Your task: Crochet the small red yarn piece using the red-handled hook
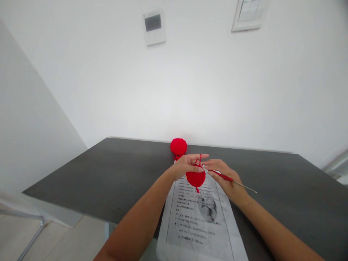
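Note:
My left hand [186,166] is closed on the top edge of a round red crochet piece [195,178], its index finger stretched out with red yarn looped over it. A short tail dangles from the bottom of the piece. Between the fingers of my right hand [221,172] is a crochet hook [227,177] with a red grip and metal shaft. Its working tip meets the yarn at the top of the piece, while the other end points down to the right. Behind my left hand sits a red ball of yarn [178,146], with loose strands below it.
A printed sheet [195,232] with text and a grey picture lies on the dark table [116,174] under my hands. The white wall [174,90] rises at the table's back edge. Metal chair legs [35,232] stand at the lower left.

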The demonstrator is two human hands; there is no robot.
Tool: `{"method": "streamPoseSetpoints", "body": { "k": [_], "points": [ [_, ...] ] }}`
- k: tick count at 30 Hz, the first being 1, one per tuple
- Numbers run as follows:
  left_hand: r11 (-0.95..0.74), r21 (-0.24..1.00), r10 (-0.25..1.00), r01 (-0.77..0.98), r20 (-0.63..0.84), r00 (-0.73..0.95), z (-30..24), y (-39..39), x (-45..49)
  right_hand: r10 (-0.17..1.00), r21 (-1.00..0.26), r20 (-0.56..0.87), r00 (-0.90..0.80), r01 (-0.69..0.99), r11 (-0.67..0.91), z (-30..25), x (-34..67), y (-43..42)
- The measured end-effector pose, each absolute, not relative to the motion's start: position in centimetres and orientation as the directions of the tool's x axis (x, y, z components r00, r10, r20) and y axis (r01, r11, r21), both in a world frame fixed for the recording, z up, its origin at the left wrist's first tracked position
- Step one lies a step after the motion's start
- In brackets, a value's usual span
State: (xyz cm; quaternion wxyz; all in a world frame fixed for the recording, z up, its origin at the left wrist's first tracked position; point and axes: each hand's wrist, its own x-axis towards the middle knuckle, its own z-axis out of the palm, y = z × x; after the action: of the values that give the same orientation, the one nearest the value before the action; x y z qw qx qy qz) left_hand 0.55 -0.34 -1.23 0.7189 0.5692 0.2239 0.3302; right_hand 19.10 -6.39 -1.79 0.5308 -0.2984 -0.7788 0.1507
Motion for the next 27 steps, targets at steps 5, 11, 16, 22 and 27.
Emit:
{"method": "streamPoseSetpoints", "body": {
  "k": [5,11,16,22,27],
  "points": [
    [0.132,0.968,0.727,-0.212,0.050,0.685,-1.5,-0.5,0.9,0.608,-0.521,0.755,-0.244,0.340,0.783,-2.1,19.0,-6.2],
    [0.091,0.966,0.767,-0.243,0.087,0.635,-1.5,-0.7,1.4,0.627,-0.523,0.745,-0.228,0.384,0.761,-2.5,19.2,-6.1],
    [0.009,0.970,0.826,-0.245,0.131,0.549,-1.2,-1.1,1.5,0.647,-0.512,0.723,-0.242,0.441,0.737,-2.7,19.2,-6.0],
    [-0.035,0.963,0.874,-0.265,0.159,0.460,-2.0,-1.0,2.3,0.643,-0.474,0.724,-0.251,0.496,0.727,-3.2,19.1,-5.7],
    [0.031,0.945,0.914,-0.326,0.106,0.393,-2.9,-1.0,3.2,0.610,-0.410,0.752,-0.250,0.546,0.730,-3.5,18.9,-5.6]
  ]
}}
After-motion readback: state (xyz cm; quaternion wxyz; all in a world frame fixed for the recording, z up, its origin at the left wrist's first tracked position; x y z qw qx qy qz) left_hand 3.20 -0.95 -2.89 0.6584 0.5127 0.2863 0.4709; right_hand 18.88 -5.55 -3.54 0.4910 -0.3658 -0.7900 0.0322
